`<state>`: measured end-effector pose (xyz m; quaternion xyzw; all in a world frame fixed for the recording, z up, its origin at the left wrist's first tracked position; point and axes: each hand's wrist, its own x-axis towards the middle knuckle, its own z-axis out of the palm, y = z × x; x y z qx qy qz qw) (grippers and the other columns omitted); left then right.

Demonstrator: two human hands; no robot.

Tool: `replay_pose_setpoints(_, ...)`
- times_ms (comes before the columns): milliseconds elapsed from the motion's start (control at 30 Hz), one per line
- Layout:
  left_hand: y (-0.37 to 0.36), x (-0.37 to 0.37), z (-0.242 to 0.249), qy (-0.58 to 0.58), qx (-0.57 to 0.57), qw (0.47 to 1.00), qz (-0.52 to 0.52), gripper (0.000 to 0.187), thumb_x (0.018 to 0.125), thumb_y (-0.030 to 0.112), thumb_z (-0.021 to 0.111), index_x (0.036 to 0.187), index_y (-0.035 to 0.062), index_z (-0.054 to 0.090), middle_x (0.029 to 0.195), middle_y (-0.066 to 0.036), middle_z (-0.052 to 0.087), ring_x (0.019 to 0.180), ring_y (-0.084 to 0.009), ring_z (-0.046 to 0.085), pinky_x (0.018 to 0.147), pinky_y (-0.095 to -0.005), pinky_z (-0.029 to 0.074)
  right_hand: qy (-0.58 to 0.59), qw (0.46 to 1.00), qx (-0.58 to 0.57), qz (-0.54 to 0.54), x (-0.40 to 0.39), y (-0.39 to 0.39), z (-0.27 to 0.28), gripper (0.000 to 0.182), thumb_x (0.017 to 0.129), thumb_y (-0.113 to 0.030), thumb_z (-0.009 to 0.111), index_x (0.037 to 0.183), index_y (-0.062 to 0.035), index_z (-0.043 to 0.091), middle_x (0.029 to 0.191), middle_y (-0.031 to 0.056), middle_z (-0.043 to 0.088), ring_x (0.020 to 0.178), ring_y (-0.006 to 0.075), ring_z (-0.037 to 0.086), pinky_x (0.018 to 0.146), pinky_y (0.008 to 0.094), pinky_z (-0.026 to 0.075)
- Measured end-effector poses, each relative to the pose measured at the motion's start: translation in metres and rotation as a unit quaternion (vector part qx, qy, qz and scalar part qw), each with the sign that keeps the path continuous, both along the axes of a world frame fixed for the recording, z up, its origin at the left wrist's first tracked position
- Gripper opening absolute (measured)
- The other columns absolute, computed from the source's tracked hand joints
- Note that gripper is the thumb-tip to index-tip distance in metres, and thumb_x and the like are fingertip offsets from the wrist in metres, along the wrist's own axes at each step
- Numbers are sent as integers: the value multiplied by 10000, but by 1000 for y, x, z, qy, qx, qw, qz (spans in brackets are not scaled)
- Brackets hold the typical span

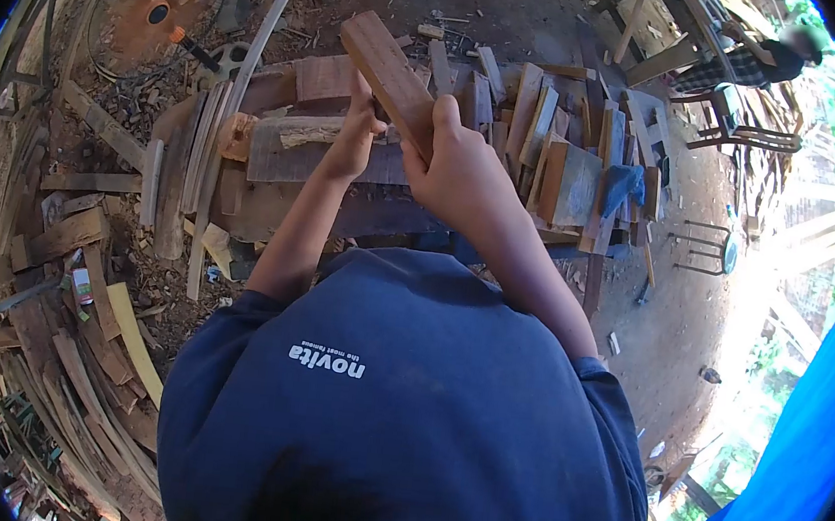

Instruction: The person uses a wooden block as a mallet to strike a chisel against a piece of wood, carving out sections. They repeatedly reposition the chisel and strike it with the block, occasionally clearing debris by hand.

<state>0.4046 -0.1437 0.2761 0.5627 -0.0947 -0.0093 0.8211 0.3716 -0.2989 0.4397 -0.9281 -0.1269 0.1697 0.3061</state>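
Note:
A thick reddish-brown wooden block point(387, 77) is held up at a slant above the piled wood in front of my body. My right hand point(456, 169) grips its lower end, with the thumb on top. Against the block's left side is my left hand point(357, 134), its fingers pointing up and partly hidden behind the wood. Below the hands lies a wide grey-brown board point(282, 152) with a rough strip of wood on it. To the right of my right hand, many short wood pieces point(541, 127) stand and lean close together.
A blue cloth point(623, 188) hangs on the wood pieces. Beyond, a person point(779, 59) is near a wooden chair point(746, 136). A stool point(728, 252) is at the right. Long boards and scraps point(94, 330) cover the ground at the left. Blue sheeting point(790, 467) hangs lower right.

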Motion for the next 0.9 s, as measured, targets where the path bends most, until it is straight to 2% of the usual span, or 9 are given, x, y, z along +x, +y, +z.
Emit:
replay_pose_setpoints(133, -9, -12, 9, 21, 14, 1000, 0, 1131, 752, 515, 617, 1541, 151, -109, 1519, -171, 202, 1408, -323, 264, 1130, -461, 287, -4, 1000, 3, -4, 1, -1, -4, 340, 905, -222, 571, 1044, 5, 359, 770, 321, 637, 767, 486, 648, 677, 529, 525)
replay_pose_setpoints(200, -19, -17, 9, 1, 19, 1000, 14, 1195, 769, 701, 602, 1532, 150, -135, 1515, -187, 187, 1412, -336, 254, 1143, -489, 259, -7, 1000, 7, -5, 1, -1, -4, 343, 906, -225, 570, 1048, 5, 358, 768, 322, 636, 765, 487, 647, 676, 530, 526)
replay_pose_setpoints(333, -27, -18, -9, -12, 46, 997, 52, 1235, 749, 805, 549, 1524, 147, -152, 1505, -191, 191, 1413, -346, 249, 1144, -507, 253, -1, 1000, 14, -3, 1, -1, -2, 344, 907, -225, 569, 1050, 8, 360, 771, 323, 636, 768, 487, 647, 678, 530, 525)
replay_pose_setpoints(433, -27, -17, -8, 1, 25, 998, 56, 1217, 779, 645, 675, 1525, 147, -147, 1494, -178, 224, 1406, -331, 270, 1141, -486, 275, 2, 1000, 11, -8, 1, 0, -4, 345, 907, -225, 569, 1049, 10, 359, 773, 324, 636, 772, 488, 646, 683, 531, 523)
replay_pose_setpoints(500, -26, -16, 1, 0, 84, 994, 75, 1203, 772, 428, 786, 1529, 142, -105, 1488, -160, 258, 1396, -300, 299, 1142, -451, 290, -6, 1000, 17, -1, 0, -2, -4, 343, 908, -224, 568, 1048, 9, 359, 774, 324, 636, 771, 490, 645, 687, 532, 522)
replay_pose_setpoints(533, -26, -15, -2, 0, 84, 994, 74, 1203, 772, 428, 786, 1529, 142, -105, 1488, -160, 258, 1396, -300, 299, 1142, -451, 290, -6, 1000, 17, -2, 0, -2, -4, 343, 908, -224, 568, 1048, 9, 359, 774, 324, 636, 771, 490, 645, 687, 532, 522)
replay_pose_setpoints(600, -27, -14, -5, 10, 41, 997, 68, 1205, 722, 228, 843, 1526, 136, -49, 1461, -143, 312, 1373, -272, 340, 1141, -422, 299, -3, 1000, 12, -3, -1, -2, -4, 341, 908, -223, 568, 1049, 7, 359, 779, 326, 637, 773, 489, 644, 685, 533, 521)
replay_pose_setpoints(833, -30, -14, 4, 13, 64, 994, 85, 1096, 683, 156, 864, 1478, 118, 111, 1383, -111, 384, 1309, -252, 413, 1115, -404, 340, -2, 1000, 13, -2, -2, -3, -5, 356, 906, -232, 575, 1060, 5, 359, 784, 321, 640, 787, 487, 646, 693, 531, 521)
replay_pose_setpoints(900, -26, -11, -1, -31, 124, 988, 82, 1033, 753, 168, 825, 1442, 119, 57, 1306, -118, 435, 1200, -247, 534, 1035, -412, 476, 4, 1000, 0, -5, -1, -3, -3, 365, 905, -238, 578, 1066, 5, 358, 789, 320, 641, 791, 486, 648, 699, 529, 523)
